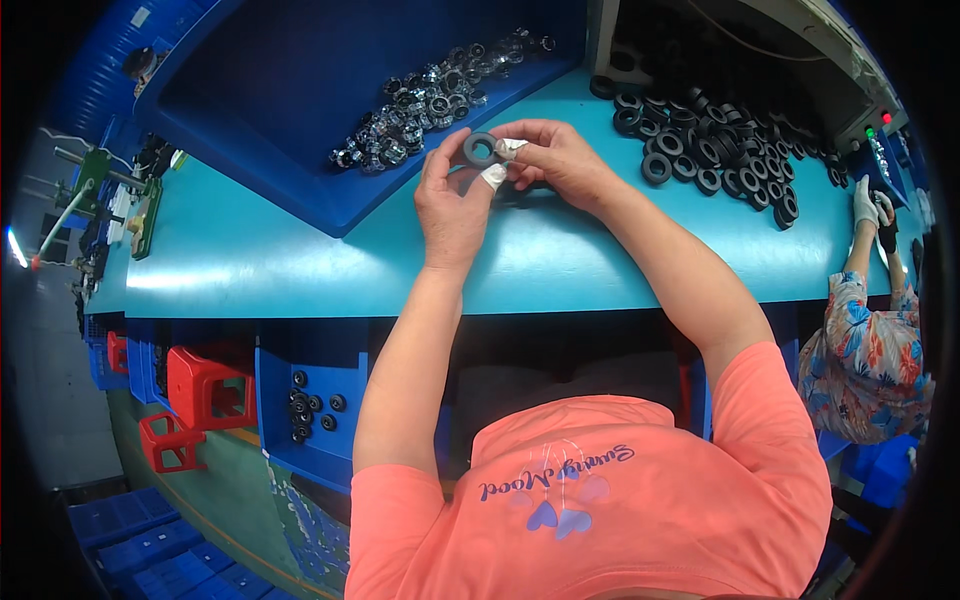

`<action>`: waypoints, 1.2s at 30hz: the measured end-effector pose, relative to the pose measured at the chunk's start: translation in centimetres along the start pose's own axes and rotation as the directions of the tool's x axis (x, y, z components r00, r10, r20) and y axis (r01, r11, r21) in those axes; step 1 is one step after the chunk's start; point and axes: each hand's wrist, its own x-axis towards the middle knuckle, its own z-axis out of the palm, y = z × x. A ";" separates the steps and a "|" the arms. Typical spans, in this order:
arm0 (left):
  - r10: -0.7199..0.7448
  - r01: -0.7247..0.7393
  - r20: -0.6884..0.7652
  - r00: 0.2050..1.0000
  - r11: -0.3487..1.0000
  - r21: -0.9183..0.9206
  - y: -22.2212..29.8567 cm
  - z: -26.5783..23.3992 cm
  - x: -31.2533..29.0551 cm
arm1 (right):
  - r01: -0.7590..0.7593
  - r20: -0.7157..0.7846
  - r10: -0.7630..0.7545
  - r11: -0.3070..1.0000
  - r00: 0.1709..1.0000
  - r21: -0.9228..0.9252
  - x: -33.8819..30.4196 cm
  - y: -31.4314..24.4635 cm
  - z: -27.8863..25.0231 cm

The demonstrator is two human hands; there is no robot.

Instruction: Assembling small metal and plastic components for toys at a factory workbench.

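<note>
A dark grey rubber ring [469,153], like a small toy tyre, is held up over the turquoise table [560,265]. My left hand [451,212] closes on its left and lower side, thumb and fingers pinching it. From the right, my right hand [562,163] grips the same ring with thumb and forefinger. White coverings wrap both thumb tips. Whether anything sits inside or behind the ring is hidden by my fingers. Beyond my hands, shiny chrome-like wheel hubs [430,108] lie heaped in a big blue tray [270,170]. Black rubber rings [715,150] are piled to the right.
A pale-framed box opening [800,50] stands behind the rings. A green metal fixture [92,180] is at the left end. Below the table are a blue bin [330,455] with black wheels and red stools [205,385]. A gloved co-worker [862,345] is at far right.
</note>
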 end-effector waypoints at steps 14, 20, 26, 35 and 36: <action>-0.097 0.106 0.054 0.994 0.977 -0.185 0.4 0.0 0.1 | 0.032 -0.001 -0.032 0.999 0.999 -0.027 0.2 0.5 -0.3; -0.095 0.107 0.063 0.994 0.968 -0.225 0.6 -0.2 0.2 | 0.007 0.024 -0.006 0.999 1.000 -0.046 0.2 0.5 -0.3; -0.128 0.144 0.067 0.990 0.897 -0.419 0.9 -0.7 0.3 | 0.054 -0.171 -0.161 0.863 0.972 -0.503 2.8 1.3 -1.1; -0.103 0.175 0.170 0.980 0.854 -0.490 0.7 -0.7 0.5 | -0.126 -0.270 -0.364 0.374 0.891 -0.919 9.5 1.2 -1.4; -0.107 0.183 0.178 0.978 0.849 -0.496 0.7 -0.7 0.5 | -0.115 -0.267 -0.375 0.382 0.888 -0.917 9.5 1.2 -1.5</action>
